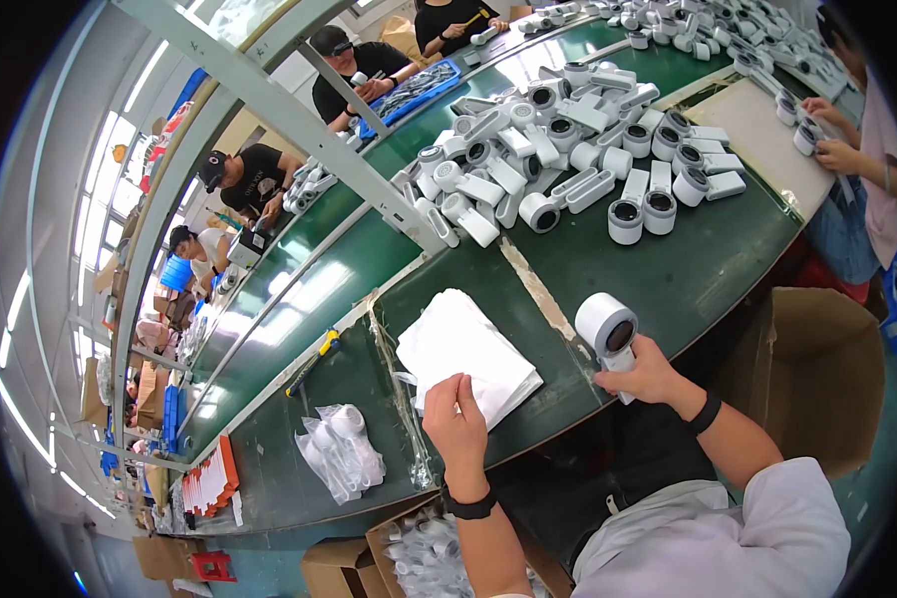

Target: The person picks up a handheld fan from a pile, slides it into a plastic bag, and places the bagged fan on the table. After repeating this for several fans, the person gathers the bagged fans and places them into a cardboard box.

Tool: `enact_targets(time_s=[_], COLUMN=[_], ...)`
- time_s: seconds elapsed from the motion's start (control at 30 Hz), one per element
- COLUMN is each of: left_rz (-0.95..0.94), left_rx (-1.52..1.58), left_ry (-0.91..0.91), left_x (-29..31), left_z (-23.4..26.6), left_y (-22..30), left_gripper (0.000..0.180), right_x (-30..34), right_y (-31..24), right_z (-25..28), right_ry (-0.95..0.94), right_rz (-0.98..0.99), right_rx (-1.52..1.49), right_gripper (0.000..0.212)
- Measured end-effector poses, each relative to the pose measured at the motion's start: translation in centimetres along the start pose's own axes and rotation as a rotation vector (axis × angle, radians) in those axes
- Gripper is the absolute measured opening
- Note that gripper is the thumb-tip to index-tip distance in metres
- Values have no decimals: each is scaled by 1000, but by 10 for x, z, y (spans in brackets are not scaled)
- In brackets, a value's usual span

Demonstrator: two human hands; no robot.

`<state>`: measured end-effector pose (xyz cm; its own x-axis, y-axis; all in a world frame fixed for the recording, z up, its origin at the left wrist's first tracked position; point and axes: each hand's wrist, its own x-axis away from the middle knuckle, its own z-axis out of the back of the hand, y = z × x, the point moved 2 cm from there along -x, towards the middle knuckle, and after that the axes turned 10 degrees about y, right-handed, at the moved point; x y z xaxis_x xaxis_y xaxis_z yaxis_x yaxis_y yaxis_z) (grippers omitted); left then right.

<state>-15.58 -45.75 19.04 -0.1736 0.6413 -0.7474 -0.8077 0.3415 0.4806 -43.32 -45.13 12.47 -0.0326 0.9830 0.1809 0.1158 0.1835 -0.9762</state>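
Observation:
My right hand [643, 374] is wrapped round the handle of a white handheld device [606, 324], which has a round head and a dark circular face. It is held up over the bench's near edge. My left hand [455, 427] is at the near-left side of a stack of thin white bags or sheets [468, 349], thumb and fingers pressed together against it. Whether a sheet is between those fingertips cannot be made out. Left of this hand lies a clear plastic bag [341, 453] with white parts inside.
A large heap of similar white devices [558, 140] covers the far bench. A yellow-handled cutter [314, 359] lies left of the stack. Open cardboard boxes stand at right [817, 379] and below [429, 553]. A metal frame [299, 110] crosses the upper left; co-workers sit beyond, another stands at right.

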Motion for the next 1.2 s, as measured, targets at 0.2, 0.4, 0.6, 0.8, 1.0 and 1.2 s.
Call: enact_targets(time_s=[0.2, 0.4, 0.6, 0.8, 1.0, 1.2], left_rz=[96, 373, 609, 594, 300, 73], left_rx=[150, 331, 435, 511, 347, 234], left_ry=[-116, -156, -256, -255, -267, -307], left_x=[-4, -2, 13, 17, 15, 24], left_z=[7, 17, 18, 19, 29, 24], left_y=[24, 39, 38, 40, 52, 80], left_gripper=[12, 15, 14, 12, 9, 9], right_x=[32, 57, 51, 26, 30, 32], right_y=[-17, -52, -63, -58, -50, -45], right_z=[-15, -35, -37, -43, -50, -59], right_ry=[-246, -650, -496, -619, -480, -297], right_rz=[-14, 253, 196, 238, 210, -55], right_rx=[-110, 323, 479, 751, 661, 374], right_gripper=[42, 55, 95, 82, 59, 60])
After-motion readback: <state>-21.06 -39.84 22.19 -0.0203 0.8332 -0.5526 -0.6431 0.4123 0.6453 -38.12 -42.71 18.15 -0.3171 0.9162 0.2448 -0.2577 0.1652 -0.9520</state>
